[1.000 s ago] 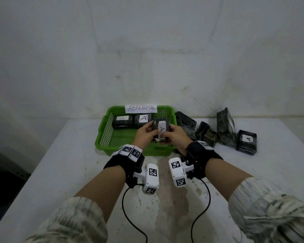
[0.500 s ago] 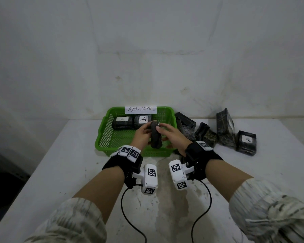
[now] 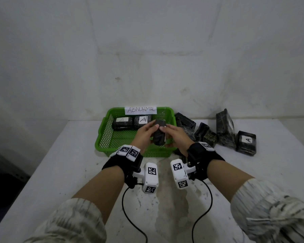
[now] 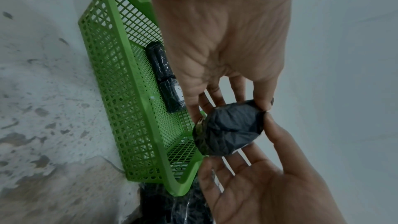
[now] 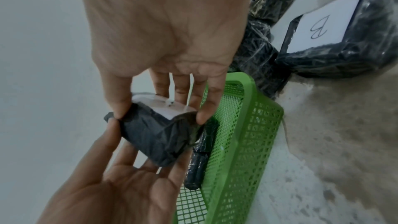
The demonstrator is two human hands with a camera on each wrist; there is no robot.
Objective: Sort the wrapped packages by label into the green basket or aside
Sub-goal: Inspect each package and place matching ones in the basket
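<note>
Overhead, both hands' fingers (image 3: 156, 126) pinch one package (image 3: 159, 132) above a stained white table (image 3: 165, 216), plain wall (image 3: 147, 50) behind.

Dim, flat light – wide-angle bending at edges, wrist views softly blurred.

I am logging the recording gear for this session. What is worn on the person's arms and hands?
Both hands, left hand and right hand, are bare. Each wrist carries a black fabric wrist strap with white square tags printed in black-and-white checker patterns. A white boxy camera module with the same tags hangs under each wrist, trailing a black cable. Pale, grey-streaked rolled-up sleeves cover the forearms.
</note>
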